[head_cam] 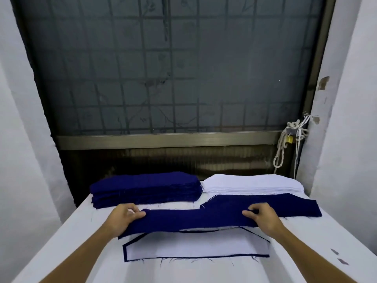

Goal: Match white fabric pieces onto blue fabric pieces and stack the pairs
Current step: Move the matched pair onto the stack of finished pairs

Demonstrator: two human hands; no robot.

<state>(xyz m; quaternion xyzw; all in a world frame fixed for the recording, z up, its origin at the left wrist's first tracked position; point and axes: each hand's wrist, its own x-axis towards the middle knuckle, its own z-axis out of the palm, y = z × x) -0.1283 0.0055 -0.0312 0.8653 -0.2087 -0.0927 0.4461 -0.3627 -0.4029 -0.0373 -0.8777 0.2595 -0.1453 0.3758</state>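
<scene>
A person stands at the near side of a white table (pixel 61 242) and both bare forearms reach forward over it. The left hand (pixel 124 216) grasps the left end of a long blue fabric piece (pixel 204 217): its fingers are curled over the edge of the cloth and the thumb lies along it. The right hand (pixel 263 216) pinches the same piece more to the right, with the fingertips bent onto the cloth. This blue piece is stretched across the middle of the table between the two hands; it has a stepped outline and is wider at the right, where its end goes past the right hand and lies flat on the table. Its near edge hangs a little over the far edge of a finished pair (pixel 195 247), which lies just in front of the person: a white piece on top of a blue one, so that only a thin blue border shows around the white. At the far left of the table there is a blue stack (pixel 144 187) of cut pieces, and just beside it, at the far right, a white stack (pixel 251 183) of about the same height. Behind the table is a dark window (pixel 173 68) with a grid of bars, and at its right side a white rope (pixel 280 152) hangs beside a small padlock (pixel 289 139).
</scene>
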